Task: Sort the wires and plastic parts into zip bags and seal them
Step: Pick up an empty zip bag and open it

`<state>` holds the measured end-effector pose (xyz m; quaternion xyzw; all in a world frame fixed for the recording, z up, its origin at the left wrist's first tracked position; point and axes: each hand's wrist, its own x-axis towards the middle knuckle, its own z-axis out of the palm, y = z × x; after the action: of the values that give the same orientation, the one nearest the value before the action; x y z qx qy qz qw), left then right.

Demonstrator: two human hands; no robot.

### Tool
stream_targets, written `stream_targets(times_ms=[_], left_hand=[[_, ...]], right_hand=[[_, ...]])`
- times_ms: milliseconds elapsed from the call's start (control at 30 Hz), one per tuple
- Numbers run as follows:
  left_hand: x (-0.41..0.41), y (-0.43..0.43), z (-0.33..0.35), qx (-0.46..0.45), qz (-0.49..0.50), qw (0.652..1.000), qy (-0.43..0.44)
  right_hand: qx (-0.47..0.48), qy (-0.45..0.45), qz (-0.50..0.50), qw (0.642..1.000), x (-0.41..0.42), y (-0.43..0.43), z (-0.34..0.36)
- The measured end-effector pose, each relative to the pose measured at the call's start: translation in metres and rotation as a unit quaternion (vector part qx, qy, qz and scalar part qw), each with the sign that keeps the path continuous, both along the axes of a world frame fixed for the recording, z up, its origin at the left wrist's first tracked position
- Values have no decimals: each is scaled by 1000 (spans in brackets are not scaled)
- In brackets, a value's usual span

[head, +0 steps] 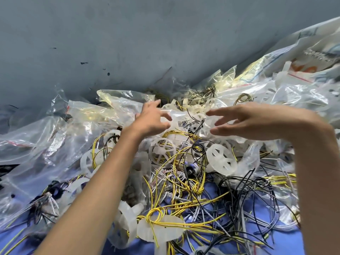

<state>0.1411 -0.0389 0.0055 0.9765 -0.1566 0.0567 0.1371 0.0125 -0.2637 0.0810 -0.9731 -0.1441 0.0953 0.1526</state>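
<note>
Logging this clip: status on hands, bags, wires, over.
Left hand open, right hand open, holding nothing. Both over a crumpled clear plastic bag atop the pile. Yellow wires and white spoked plastic wheels tangled loose below.

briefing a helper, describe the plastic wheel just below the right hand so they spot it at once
Find the wire pile on the blue surface. Below the right hand, a translucent white spoked wheel stands tilted. Its whole face shows bare, while neighbouring wheels are laced with yellow wire.
</note>
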Motion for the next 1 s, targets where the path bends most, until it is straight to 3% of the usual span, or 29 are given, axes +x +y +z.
stream_targets(times_ms=[100,300,500,867,1000], left_hand=[[10,-7,-19,53,1,997,50],[18,2,-26,58,24,997,34],[14,25,-22,69,-16,997,38],[3,39,-22,45,-34,995,77],[-16,52,-4,-4,-58,995,82]], right_hand=[[4,7,-5,1000,-1,-1,0],[-3,11,1,1000,1,-2,0],[-17,13,7,1000,2,5,0],[-8,21,12,1000,1,4,-1],[-5,21,11,1000,0,6,-1]])
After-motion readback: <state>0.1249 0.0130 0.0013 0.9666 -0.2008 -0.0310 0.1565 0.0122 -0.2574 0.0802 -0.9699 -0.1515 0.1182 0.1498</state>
